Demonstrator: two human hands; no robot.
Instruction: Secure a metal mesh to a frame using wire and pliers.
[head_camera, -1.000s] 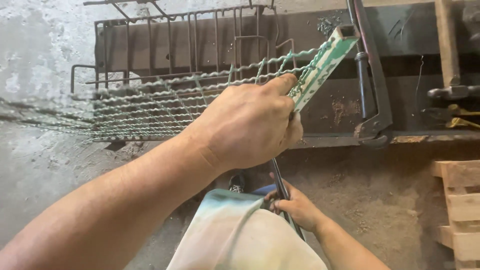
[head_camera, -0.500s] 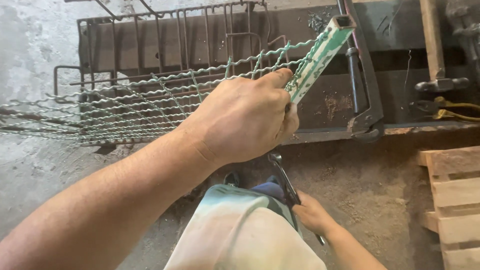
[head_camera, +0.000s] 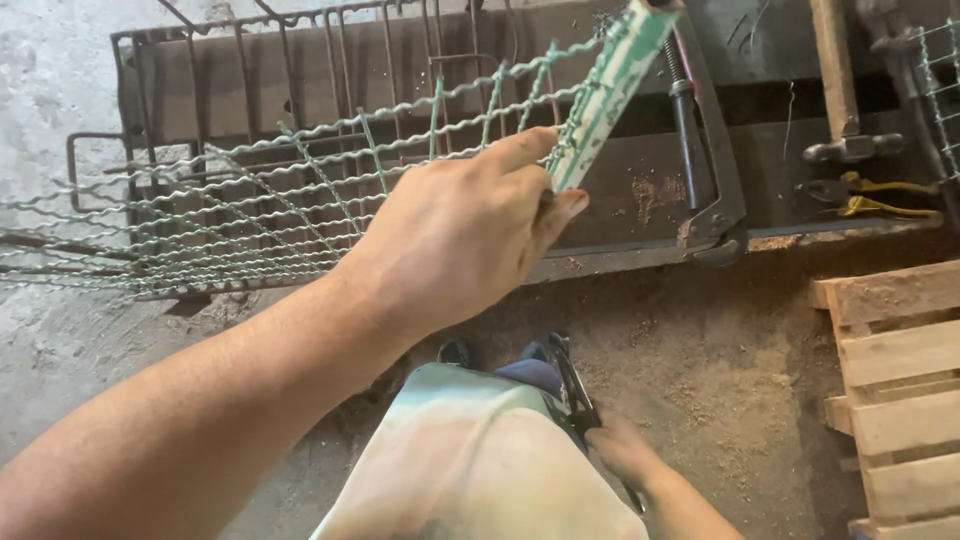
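My left hand (head_camera: 460, 230) is shut on the green-painted flat edge bar (head_camera: 610, 90) of a crimped wire mesh panel (head_camera: 200, 230). The panel is held up off the ground and stretches away to the left. Low in view, beside my knee in light trousers (head_camera: 470, 470), my right hand (head_camera: 625, 450) grips a dark long-handled plier-like tool (head_camera: 570, 385). The tool points up toward the mesh and is apart from it. Its jaws are partly hidden behind my leg.
A rusty metal rack of bars (head_camera: 300, 60) stands behind the mesh against a dark steel bench. A hinged iron lever (head_camera: 710, 200), a hammer (head_camera: 835, 80) and yellow-handled pliers (head_camera: 880, 195) lie there. A wooden pallet (head_camera: 900, 380) sits at the right on the dusty floor.
My right hand with the dark tool has dropped lower and drifted right, away from the mesh. My left hand keeps its hold on the green bar, now tilted a little higher.
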